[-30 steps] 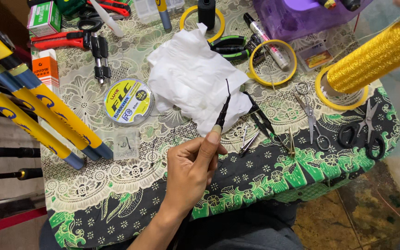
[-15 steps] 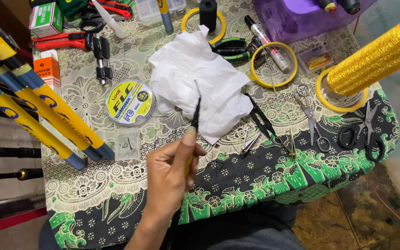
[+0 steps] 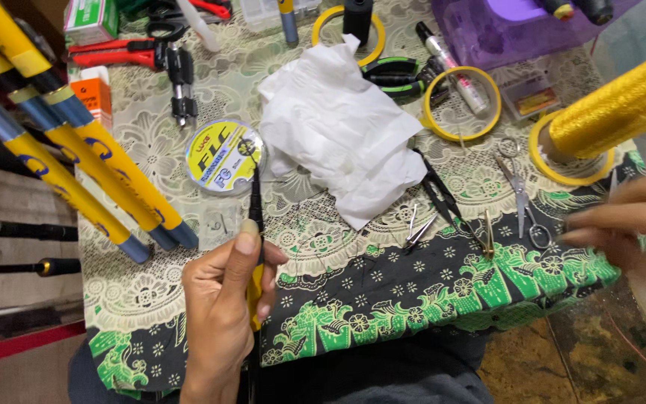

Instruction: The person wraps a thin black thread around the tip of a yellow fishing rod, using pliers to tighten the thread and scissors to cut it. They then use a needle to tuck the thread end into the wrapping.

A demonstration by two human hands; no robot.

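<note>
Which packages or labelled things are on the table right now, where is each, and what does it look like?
Line spool: round, flat, yellow and blue label, just beyond the left hand.
Small box: orange and white, left edge, beside the yellow rods.
Green and white box: top left corner.
Marker pen: labelled barrel, across a yellow ring.

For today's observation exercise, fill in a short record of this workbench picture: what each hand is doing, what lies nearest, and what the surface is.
left hand: grips a thin black rod section with yellow wrap, tip pointing away
right hand: blurred at the right edge; holds nothing that can be made out
nearest the rod tip: round yellow line spool
centre: crumpled white tissue
right side: gold thread spool, small scissors
left side: yellow and blue rods
surface: table with patterned cloth
</note>
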